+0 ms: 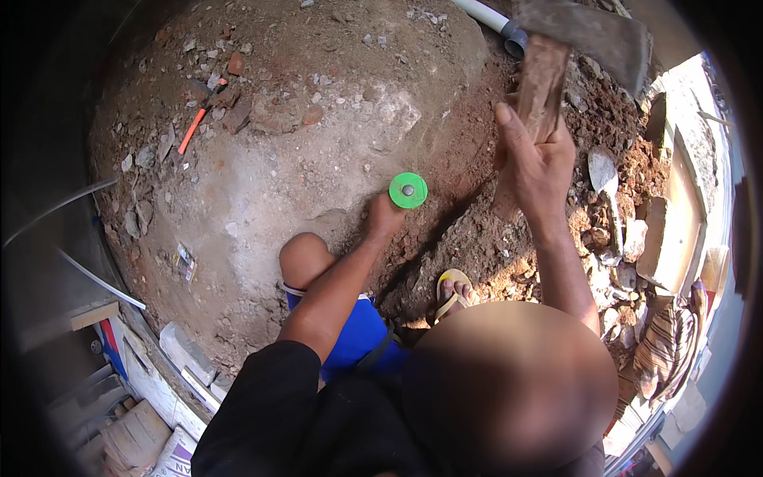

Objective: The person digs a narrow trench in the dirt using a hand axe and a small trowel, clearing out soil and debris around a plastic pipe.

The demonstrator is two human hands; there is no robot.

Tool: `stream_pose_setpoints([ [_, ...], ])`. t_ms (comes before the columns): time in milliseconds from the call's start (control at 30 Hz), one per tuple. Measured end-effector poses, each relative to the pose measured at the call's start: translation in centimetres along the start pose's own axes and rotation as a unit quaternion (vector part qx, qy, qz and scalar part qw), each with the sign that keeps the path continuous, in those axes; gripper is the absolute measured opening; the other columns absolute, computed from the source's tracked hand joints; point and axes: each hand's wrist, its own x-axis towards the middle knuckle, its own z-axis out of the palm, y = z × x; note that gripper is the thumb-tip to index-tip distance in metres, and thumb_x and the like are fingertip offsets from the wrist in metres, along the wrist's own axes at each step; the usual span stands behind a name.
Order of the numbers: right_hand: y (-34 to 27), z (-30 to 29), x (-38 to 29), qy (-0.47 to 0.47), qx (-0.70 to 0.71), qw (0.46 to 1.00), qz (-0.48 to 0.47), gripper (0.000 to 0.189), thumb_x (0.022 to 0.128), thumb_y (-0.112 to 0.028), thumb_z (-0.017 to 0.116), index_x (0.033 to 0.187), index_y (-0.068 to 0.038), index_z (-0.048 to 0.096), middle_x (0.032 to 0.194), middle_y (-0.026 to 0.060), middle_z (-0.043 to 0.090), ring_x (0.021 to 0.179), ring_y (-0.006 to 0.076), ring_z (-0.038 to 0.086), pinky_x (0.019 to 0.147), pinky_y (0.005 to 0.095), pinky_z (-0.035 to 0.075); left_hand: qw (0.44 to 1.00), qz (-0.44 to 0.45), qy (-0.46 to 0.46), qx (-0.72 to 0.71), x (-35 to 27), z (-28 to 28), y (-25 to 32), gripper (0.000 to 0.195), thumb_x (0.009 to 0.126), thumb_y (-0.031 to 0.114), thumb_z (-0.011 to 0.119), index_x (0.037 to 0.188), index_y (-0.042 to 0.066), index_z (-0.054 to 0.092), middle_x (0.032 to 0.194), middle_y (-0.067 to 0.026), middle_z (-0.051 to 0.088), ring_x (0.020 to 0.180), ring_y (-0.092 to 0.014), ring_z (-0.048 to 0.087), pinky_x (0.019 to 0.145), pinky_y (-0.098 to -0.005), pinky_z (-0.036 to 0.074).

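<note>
My left hand (384, 216) is closed around a chisel beneath its round green hand guard (416, 198). The grey metal striking end (408, 190) shows at the guard's middle, and the shaft below is hidden. Raised to the right, my right hand (539, 167) grips the rough wooden handle of an axe (541, 83). Its broad metal head (602, 39) is slightly blurred and stands well above and right of the chisel. Below the left hand lies pale, hard-packed ground (268, 191), beside a dug trench (441, 229) with loose soil.
An orange-handled hammer (192, 131) lies among stones at upper left. A white pipe (483, 13) with a grey fitting (515, 40) is at the top. A trowel (603, 172) rests on rubble to the right. My foot in a yellow flip-flop (454, 276) stands by the trench.
</note>
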Motion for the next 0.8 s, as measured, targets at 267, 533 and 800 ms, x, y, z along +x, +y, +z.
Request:
stream_pose_setpoints([
  [267, 16.3, -1.0, -6.9, -0.290, -0.399, 0.853, 0.169, 0.035, 0.094, -0.033, 0.067, 0.110, -0.003, 0.058, 0.092, 0.0230, 0.071, 0.087, 0.0351, 0.072, 0.083, 0.0495, 0.055, 1.000, 0.018, -0.011, -0.017, 1.1, 1.3, 2.0, 0.043, 0.074, 0.023, 0.088, 0.111, 0.007, 0.073, 0.103, -0.0146, 0.075, 0.096, -0.027, 0.073, 0.084, -0.0385, 0.054],
  [533, 1.7, 1.5, 0.5, 0.107, 0.075, 0.988, -0.086, 0.019, 0.097, -0.022, 0.069, 0.104, -0.005, 0.062, 0.069, 0.0004, 0.062, 0.052, 0.0064, 0.054, 0.048, 0.0235, 0.048, 0.998, -0.023, -0.044, 0.023, 0.5, -1.3, 1.3, 0.044, 0.075, 0.029, 0.087, 0.109, 0.006, 0.073, 0.103, -0.0173, 0.074, 0.098, -0.031, 0.072, 0.084, -0.0405, 0.054],
  [800, 14.9, -0.8, -6.7, -0.296, -0.315, 0.862, 0.264, 0.038, 0.090, -0.029, 0.073, 0.118, -0.004, 0.062, 0.093, 0.0160, 0.071, 0.089, 0.0302, 0.069, 0.084, 0.0423, 0.053, 0.999, 0.002, -0.020, 0.035, -1.2, 0.7, 1.2, 0.031, 0.074, 0.013, 0.082, 0.101, 0.002, 0.071, 0.095, -0.0226, 0.072, 0.095, -0.039, 0.070, 0.079, -0.0452, 0.055],
])
